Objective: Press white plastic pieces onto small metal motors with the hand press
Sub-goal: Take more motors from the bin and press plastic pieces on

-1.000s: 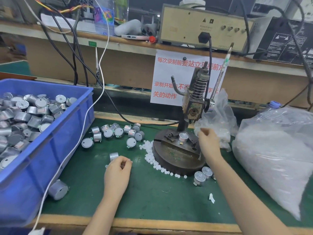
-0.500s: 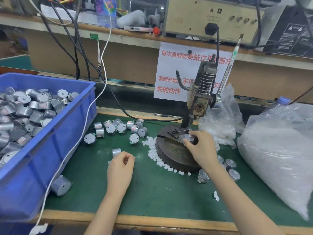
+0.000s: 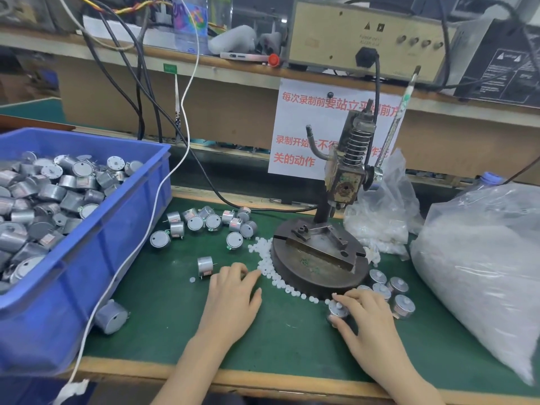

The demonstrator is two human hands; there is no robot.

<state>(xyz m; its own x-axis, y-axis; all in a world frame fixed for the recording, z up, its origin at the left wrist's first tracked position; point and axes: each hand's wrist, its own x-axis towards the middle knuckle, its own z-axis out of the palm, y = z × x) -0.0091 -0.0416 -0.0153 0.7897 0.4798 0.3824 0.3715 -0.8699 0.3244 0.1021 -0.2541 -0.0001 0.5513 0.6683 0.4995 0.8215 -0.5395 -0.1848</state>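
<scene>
The hand press (image 3: 344,182) stands on a round dark base (image 3: 318,258) whose fixture holds no motor. My right hand (image 3: 365,320) grips a small metal motor with a white piece on top (image 3: 337,309) on the green mat, just in front of the base. Several finished motors (image 3: 391,290) lie to its right. My left hand (image 3: 233,296) rests on the mat with its fingertips at the white plastic pieces (image 3: 268,270) strewn along the base's left edge. One loose motor (image 3: 205,266) stands just left of those fingers.
A blue bin (image 3: 96,252) full of motors fills the left. More motors (image 3: 210,223) lie behind my left hand, one (image 3: 111,317) by the bin. A big plastic bag (image 3: 482,264) of white pieces sits at right, a smaller bag (image 3: 382,211) behind the press. A white cable (image 3: 140,229) crosses the bin.
My right hand lifted the motor off the press fixture and brought it down to the mat in front of the base. My left hand moved right toward the white pieces.
</scene>
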